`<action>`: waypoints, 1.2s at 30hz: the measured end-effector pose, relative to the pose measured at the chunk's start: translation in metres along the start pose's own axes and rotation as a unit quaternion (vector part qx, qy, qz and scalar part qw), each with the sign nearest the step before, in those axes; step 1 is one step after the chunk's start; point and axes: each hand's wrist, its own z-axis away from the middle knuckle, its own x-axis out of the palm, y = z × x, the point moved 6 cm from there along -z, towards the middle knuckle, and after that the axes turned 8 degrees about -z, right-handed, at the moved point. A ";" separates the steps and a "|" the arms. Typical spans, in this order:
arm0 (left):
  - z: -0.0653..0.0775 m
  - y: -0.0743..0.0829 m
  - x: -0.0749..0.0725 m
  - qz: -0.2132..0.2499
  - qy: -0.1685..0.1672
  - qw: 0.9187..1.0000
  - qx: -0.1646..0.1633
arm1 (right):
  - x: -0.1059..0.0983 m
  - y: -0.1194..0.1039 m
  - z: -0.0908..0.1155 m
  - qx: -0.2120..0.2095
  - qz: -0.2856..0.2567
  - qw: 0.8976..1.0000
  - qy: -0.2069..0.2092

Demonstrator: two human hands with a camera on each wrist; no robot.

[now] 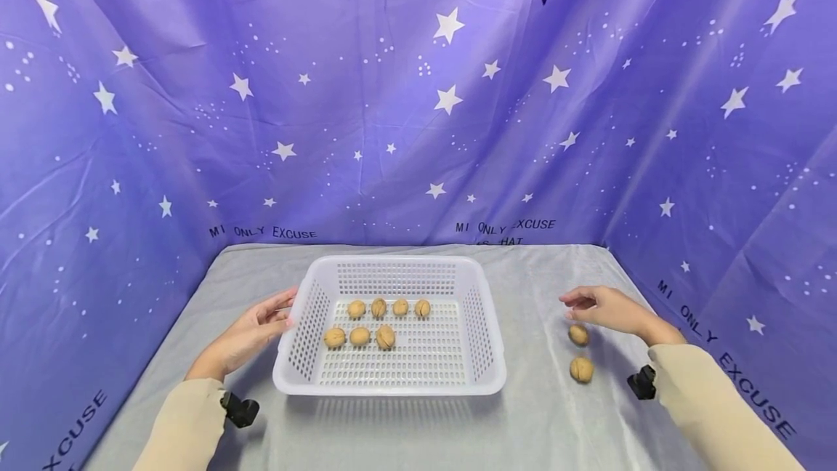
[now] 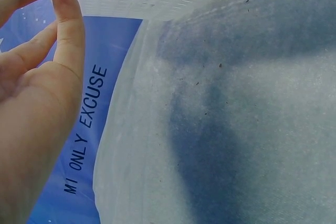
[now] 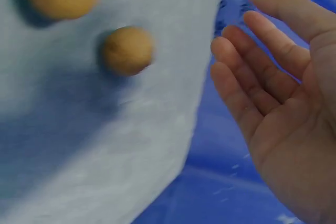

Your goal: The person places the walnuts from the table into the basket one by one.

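A white plastic basket (image 1: 392, 388) with perforated sides holds several walnuts (image 1: 385, 337) in two rows, toward its left and middle. My left hand (image 1: 250, 331) pinches the basket's left rim between thumb and fingers; the left wrist view shows the thumb (image 2: 66, 1) against the white edge. On the right, my right hand (image 1: 617, 310) hovers over the table with fingers apart and nothing in them. Just below its fingers lies one walnut (image 1: 578, 334), and a second walnut (image 1: 581, 369) sits nearer the front. Both show beside the hand in the right wrist view.
A grey cloth covers the table (image 1: 536, 427). Purple star-printed curtains (image 1: 392, 129) rise behind it and along both sides. Each wrist carries a small black camera, the left one (image 1: 240, 411) close by the basket's front left corner.
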 end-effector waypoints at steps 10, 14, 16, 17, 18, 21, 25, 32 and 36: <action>0.000 0.000 0.000 0.000 0.002 1.000 0.002 | 0.018 0.047 0.019 0.028 -0.070 0.997 -0.019; 0.000 0.001 0.000 -0.001 0.001 1.000 0.008 | 0.017 0.054 0.021 0.018 -0.060 0.998 -0.012; 0.000 0.002 0.000 -0.001 0.001 1.000 0.008 | 0.016 0.055 0.021 0.013 -0.052 0.999 -0.008; 0.000 0.002 0.000 0.000 0.001 1.000 0.008 | 0.015 0.056 0.021 0.016 -0.052 0.998 -0.007; 0.000 0.002 0.000 0.000 0.001 1.000 0.009 | 0.015 0.056 0.021 0.016 -0.053 0.998 -0.006; 0.001 0.001 0.000 0.004 0.001 1.000 0.009 | 0.016 0.057 0.021 0.019 -0.069 0.997 -0.007; 0.001 0.001 0.001 0.004 0.000 1.000 0.009 | 0.017 0.059 0.021 0.026 -0.069 0.997 -0.005; 0.001 0.001 0.001 0.001 0.002 1.000 0.003 | 0.013 0.048 0.016 0.033 -0.061 0.998 0.002; 0.001 0.001 0.001 0.001 0.003 1.000 0.004 | 0.007 0.029 0.010 0.023 -0.047 0.999 0.014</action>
